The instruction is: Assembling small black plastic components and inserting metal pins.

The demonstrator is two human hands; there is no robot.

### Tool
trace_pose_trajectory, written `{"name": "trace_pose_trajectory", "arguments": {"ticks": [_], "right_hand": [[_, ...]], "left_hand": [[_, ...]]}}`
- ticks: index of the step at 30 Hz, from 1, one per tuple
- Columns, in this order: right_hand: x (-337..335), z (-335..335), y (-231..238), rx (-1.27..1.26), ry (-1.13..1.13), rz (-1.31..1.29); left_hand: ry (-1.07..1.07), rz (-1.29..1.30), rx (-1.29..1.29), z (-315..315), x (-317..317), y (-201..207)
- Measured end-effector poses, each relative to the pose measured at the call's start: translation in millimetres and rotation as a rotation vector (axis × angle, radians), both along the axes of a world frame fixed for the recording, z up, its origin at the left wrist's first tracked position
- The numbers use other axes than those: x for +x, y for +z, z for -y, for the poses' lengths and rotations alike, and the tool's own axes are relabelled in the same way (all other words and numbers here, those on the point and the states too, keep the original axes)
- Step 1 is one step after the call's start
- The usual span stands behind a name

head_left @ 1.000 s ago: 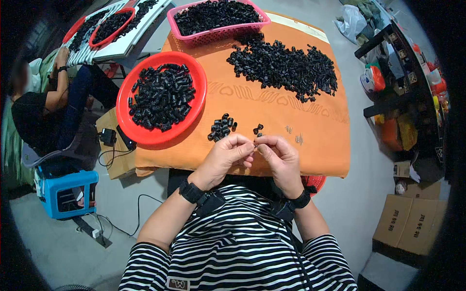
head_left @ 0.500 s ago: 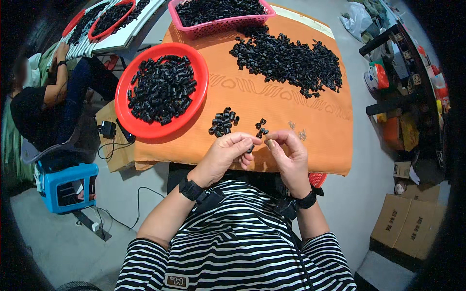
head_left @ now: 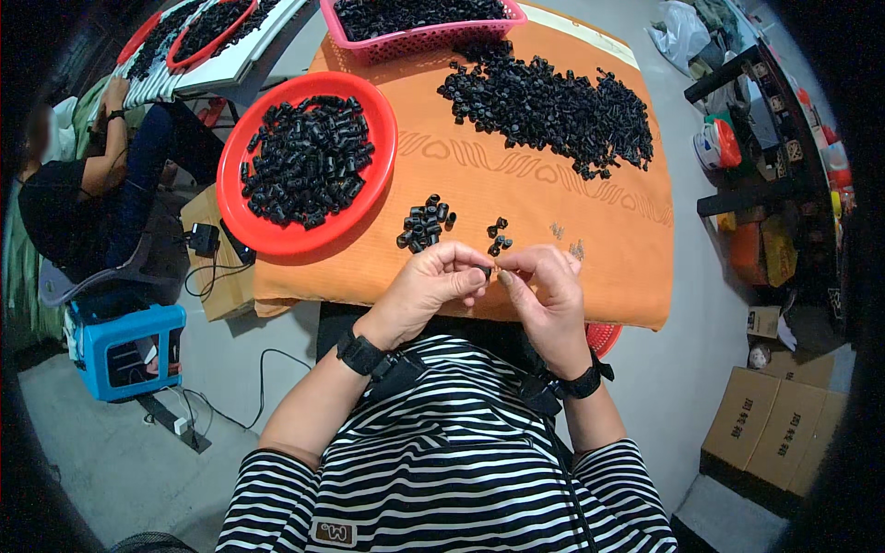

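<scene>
A small black plastic part (head_left: 484,272) is pinched between the thumb and fingers of my left hand (head_left: 431,284). My right hand (head_left: 546,284) meets it from the right, thumb and forefinger pinched; whatever they grip is too small to make out. Just beyond my left hand lies a little heap of black plastic cylinders (head_left: 425,222). Several smaller black pieces (head_left: 499,241) sit past my fingertips. Thin metallic bits (head_left: 557,231), perhaps springs, are scattered beyond my right hand.
A red round tray (head_left: 385,175) full of black cylinders stands on the orange tablecloth (head_left: 516,194) at left. Loose black parts (head_left: 553,111) spread at the far right, near a pink basket (head_left: 406,44). Another person (head_left: 74,194) sits at the left table; shelving (head_left: 756,194) stands right.
My left hand has brought the black part up and right, so it now meets the fingertips of my right hand. My right hand has shifted slightly left.
</scene>
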State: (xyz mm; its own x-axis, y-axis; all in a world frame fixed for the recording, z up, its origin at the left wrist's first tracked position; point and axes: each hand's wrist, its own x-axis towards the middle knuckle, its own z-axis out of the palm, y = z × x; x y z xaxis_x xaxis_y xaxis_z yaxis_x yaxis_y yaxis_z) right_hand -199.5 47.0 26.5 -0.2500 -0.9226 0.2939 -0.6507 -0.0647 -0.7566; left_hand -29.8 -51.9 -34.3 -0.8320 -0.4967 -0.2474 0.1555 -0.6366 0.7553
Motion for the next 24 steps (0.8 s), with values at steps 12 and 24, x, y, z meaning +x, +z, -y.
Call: {"name": "trace_pose_trajectory", "arguments": {"ticks": [12, 24], "right_hand": [[-0.6, -1.5, -6.0, 0.002, -0.013, -0.043], [4.6, -0.6, -9.8, -0.030, -0.052, -0.105]], "left_hand": [[-0.001, 0.027, -0.010, -2.0, -3.3, 5.9], [0.021, 0.038, 0.006, -3.1, -4.4, 4.4]]}}
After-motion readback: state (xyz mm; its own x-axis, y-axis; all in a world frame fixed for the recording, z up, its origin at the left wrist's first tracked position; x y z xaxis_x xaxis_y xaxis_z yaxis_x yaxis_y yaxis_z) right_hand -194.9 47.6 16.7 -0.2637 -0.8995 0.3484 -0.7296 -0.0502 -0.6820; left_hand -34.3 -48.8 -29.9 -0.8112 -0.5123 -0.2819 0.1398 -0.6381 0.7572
